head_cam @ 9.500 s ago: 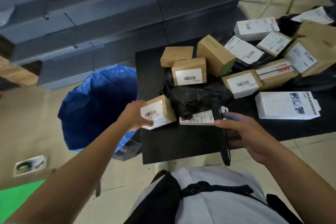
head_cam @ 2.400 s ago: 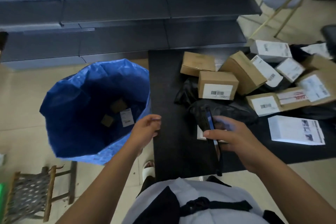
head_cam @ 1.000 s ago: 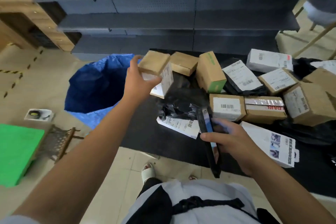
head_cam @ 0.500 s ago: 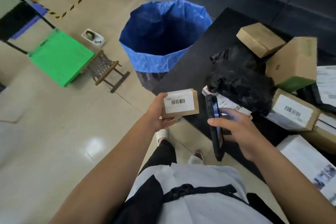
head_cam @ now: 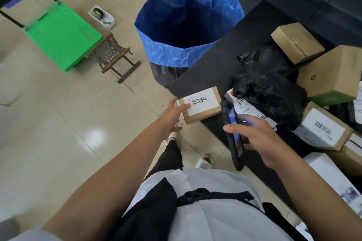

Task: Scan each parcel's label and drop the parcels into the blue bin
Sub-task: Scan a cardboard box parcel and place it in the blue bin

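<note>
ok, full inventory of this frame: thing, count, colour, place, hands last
held parcel: 1, brown with white barcode label, in left hand at table corner
handheld scanner: 1, black with lit blue screen, in right hand beside the parcel
blue bin: 1, blue liner, on floor left of table
table: 1, black, right half
black bag parcels: 2 or so, black, mid table; white label shows beneath
cardboard boxes: at least 3 more, brown, on table right
white box: 1, white, lower right edge
green cart: 1, green, floor upper left
small stool: 1, wood and mesh, floor beside cart
left hand: holds parcel's left edge
right hand: grips scanner
</note>
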`<state>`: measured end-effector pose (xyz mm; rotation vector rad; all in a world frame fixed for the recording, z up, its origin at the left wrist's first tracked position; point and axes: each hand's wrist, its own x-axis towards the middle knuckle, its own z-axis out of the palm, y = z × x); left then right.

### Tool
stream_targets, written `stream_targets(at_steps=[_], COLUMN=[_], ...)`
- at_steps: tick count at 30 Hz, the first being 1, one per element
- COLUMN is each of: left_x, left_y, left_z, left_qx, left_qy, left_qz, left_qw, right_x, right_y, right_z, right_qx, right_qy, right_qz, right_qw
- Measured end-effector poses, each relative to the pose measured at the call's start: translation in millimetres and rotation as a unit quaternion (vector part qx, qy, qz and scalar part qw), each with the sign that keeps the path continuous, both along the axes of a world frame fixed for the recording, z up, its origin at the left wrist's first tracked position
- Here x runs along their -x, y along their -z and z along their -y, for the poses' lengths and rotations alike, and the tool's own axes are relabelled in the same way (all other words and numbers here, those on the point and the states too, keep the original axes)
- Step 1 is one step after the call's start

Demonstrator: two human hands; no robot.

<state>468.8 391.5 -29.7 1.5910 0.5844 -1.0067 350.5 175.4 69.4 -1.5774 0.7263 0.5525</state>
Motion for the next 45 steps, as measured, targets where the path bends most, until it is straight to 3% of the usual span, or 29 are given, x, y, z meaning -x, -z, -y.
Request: stream_targets(at_steps=[3, 6, 9, 15, 21, 26, 36, 45], left_x=[8, 17, 21, 25, 31, 32, 30, 31], left_y=[12, 21, 27, 33, 39, 41, 38, 39], left_z=[-4, -5, -4, 0, 7, 8, 10, 10], left_qx=[0.014, 0.052, 0.100, 0.105, 0.093, 0.101, 0.105, 0.091], left_qy=[-0.007, -0.038, -0.065, -0.093, -0.126, -0.124, -0.138, -0.131], left_qz=[0.060, 0.049, 0.031, 0.033, 0.049, 0.055, 0.050, 0.067], left_qw=[0.998, 0.997, 0.992, 0.989, 0.986, 0.986, 0.984, 0.985], right_x=[-11, -30, -51, -88, -94, -94, -88, -82], right_y=[-7, -16, -29, -48, -55, -53, -59, -72], right_z=[2, 5, 7, -1, -14, -7, -3, -1], right_qx=[0.053, 0.148, 0.245, 0.407, 0.461, 0.484, 0.475, 0.477], right_qy=[-0.073, -0.174, -0.285, -0.458, -0.494, -0.500, -0.479, -0.480], right_qz=[-0.016, -0.042, -0.079, -0.110, -0.094, -0.098, -0.096, -0.100], right_qw=[0.996, 0.973, 0.923, 0.783, 0.731, 0.712, 0.732, 0.729])
